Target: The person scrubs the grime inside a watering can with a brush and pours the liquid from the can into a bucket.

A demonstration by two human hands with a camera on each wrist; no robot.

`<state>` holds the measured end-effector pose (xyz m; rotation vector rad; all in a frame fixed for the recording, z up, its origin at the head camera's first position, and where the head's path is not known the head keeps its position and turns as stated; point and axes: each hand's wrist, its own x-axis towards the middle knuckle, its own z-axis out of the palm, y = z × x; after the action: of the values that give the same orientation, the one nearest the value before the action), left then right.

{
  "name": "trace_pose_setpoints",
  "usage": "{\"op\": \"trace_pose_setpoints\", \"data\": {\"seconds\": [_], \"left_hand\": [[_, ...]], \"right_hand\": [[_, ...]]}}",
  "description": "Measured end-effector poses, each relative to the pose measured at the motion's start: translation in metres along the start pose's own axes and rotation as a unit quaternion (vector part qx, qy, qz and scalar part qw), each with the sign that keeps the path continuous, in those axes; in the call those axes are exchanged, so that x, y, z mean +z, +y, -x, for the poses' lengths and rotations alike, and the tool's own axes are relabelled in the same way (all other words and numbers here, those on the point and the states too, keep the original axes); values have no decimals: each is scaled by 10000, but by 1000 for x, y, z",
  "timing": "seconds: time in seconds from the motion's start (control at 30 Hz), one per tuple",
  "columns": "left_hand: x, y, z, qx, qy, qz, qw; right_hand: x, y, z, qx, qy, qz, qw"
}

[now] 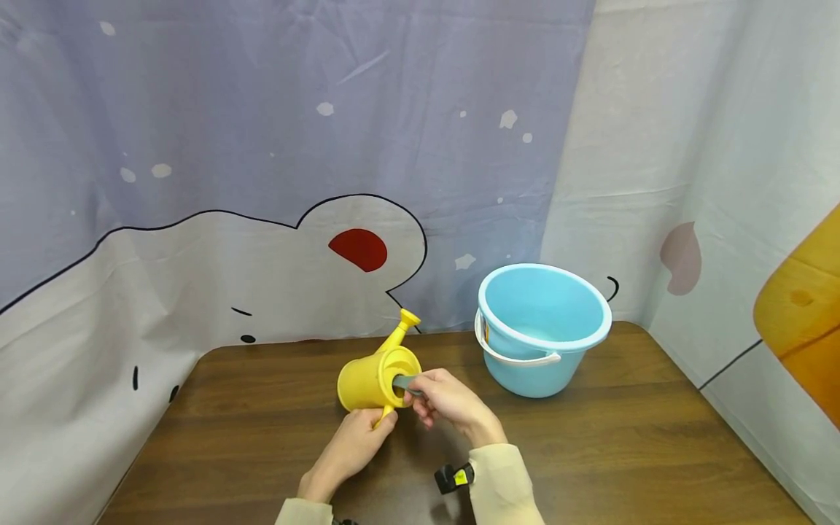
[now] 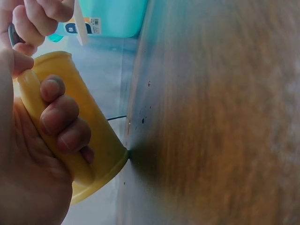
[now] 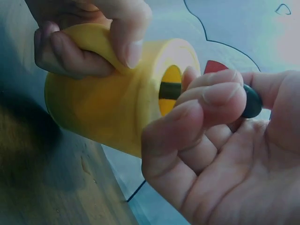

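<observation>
A yellow watering can (image 1: 359,384) is tilted above the brown table, its mouth turned toward the right hand and its spout pointing up and away. My left hand (image 1: 354,441) grips the can's handle (image 2: 35,101), fingers curled round it in the left wrist view. Between the fingers of my right hand (image 1: 453,405) is a slim dark grey-green handle (image 1: 403,382). Its shaft (image 3: 169,90) goes through the can's round opening, and a rounded dark end (image 3: 252,101) sticks out by the thumb. What sits at the inner end is hidden inside the can.
A light blue bucket (image 1: 525,375) with a white handle (image 1: 518,359) stands upright at the back right of the wooden table (image 1: 623,445). Small drops or specks (image 2: 143,121) lie on the tabletop. A printed curtain (image 1: 262,146) hangs behind the table.
</observation>
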<state>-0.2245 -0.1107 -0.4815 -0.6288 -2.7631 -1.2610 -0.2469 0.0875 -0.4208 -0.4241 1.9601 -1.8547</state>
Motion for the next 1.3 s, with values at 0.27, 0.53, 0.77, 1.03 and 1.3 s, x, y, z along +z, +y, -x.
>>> {"op": "trace_pose_setpoints", "data": {"seconds": [0.27, 0.53, 0.77, 1.03, 1.3], "left_hand": [[0, -2, -1, 46, 38, -13, 10000], [0, -1, -3, 14, -14, -31, 10000], [1, -2, -1, 15, 3, -107, 9999], [2, -3, 0, 37, 21, -179, 9998], [2, -2, -1, 39, 137, -228, 9996]], "right_hand": [[6, 4, -7, 179, 78, -402, 9990], [3, 5, -7, 185, 69, -417, 9989], [4, 5, -5, 132, -24, -281, 9995], [1, 3, -1, 37, -246, -113, 9996], [-12, -5, 11, 52, -399, -224, 9989]]}}
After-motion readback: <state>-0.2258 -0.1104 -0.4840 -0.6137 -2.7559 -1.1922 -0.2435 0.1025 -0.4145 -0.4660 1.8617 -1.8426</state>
